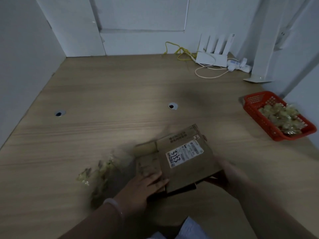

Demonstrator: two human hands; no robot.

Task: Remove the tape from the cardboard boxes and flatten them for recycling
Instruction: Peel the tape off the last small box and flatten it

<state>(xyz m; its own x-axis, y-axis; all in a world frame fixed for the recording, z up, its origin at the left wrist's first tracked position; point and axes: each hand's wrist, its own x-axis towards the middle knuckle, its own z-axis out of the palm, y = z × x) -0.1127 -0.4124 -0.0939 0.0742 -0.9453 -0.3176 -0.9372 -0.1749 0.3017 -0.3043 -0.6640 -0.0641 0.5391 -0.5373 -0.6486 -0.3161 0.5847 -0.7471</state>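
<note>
Cardboard box brown, nearly flat, white label facing up.

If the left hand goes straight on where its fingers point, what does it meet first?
The cardboard box: the left hand already rests its fingers on the near flap, probably aimed toward the white label.

One cardboard box, one left hand, one right hand, one red basket, two cable holes, one router with four antennas, one tape clump.
</note>
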